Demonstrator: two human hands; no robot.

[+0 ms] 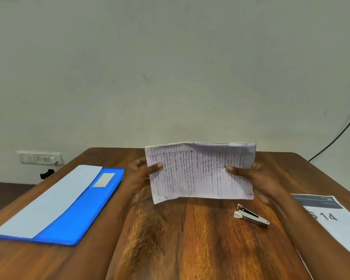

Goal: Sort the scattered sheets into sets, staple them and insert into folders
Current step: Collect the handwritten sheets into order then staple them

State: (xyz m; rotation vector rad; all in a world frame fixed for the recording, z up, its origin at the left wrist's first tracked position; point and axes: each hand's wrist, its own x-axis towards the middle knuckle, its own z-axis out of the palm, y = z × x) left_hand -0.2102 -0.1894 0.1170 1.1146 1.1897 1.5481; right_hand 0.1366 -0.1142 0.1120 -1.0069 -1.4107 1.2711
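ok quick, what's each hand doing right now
left hand: grips the left edge of the handwritten sheets.
right hand: grips their right edge.

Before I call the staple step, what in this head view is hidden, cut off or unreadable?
- Handwritten lined sheets: writing too blurred to read; sheet count and any staple unclear.
- Left hand and right hand: fingers hidden behind the sheets, only thumbs show in front.
- Printed white page: cut off by the right edge and crossed by the right forearm.
- Blue plastic folder: closed, contents hidden.
- Small silver stapler: staple load not visible.
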